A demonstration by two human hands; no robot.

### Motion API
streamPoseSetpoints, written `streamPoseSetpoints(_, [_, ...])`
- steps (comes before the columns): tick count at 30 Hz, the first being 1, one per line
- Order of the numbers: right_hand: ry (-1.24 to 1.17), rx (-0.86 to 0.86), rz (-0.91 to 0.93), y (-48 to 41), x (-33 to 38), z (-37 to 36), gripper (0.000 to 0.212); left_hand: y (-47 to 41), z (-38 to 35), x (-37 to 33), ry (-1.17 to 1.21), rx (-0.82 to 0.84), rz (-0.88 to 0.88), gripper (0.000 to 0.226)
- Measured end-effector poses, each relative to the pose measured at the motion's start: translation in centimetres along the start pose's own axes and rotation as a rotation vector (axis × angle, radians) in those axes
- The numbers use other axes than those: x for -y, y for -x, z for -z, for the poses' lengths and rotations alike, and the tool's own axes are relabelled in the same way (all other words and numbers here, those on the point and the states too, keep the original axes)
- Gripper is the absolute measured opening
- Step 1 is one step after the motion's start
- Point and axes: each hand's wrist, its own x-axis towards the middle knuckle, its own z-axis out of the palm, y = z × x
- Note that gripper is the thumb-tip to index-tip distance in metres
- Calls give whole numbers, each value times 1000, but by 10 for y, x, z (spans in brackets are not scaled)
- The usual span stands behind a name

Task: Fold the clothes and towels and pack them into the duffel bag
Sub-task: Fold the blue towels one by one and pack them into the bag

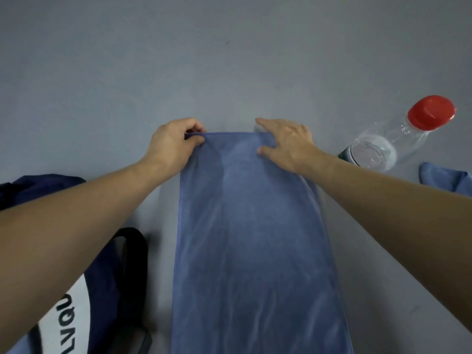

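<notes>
Blue towel (252,238) lies lengthwise on the grey bench (102,72). Left hand (171,146) pinches its far left corner with closed fingers; right hand (288,146) presses spread fingers flat on the far right corner. Navy bag (107,290) sits left, bottle (398,134) right.

Both hands (176,144) (286,144) at far edge of blue towel (250,238) beside duffel bag (115,277).

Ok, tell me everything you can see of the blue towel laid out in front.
The blue towel is a soft, fuzzy-looking cloth lying flat in a long strip, running from the picture's bottom edge away across the grey table. Its side hems are slightly darker. The left hand pinches its far left corner; the right hand rests open on its far right corner.
</notes>
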Motion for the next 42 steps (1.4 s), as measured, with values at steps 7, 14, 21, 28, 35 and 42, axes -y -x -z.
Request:
streamPoseSetpoints(7, [33, -10, 273, -3, 58, 13, 24, 29, 21, -11, 75, 24, -112, 19])
streamPoseSetpoints(14, [455, -314, 190, 57, 25, 60, 23, 55, 58, 1, -37, -162, -23, 15])
streamPoseSetpoints(21, [375, -402, 219, 176, 38, 74, 23, 149, 80, -9, 13, -254, -78, 11])
streamPoseSetpoints(28, [335, -285, 221, 348, 15, 25, 16, 328, 66, -14, 100, -174, -115, 9])
streamPoseSetpoints(35, [217, -138, 366, 464, -19, -53, 46, 459, 1, 28, -115, 8, -177, 16])
streamPoseSetpoints(42, [248, 54, 451, 502, -28, -101, 28, 510, -25, 67, -271, 162, -374, 47])
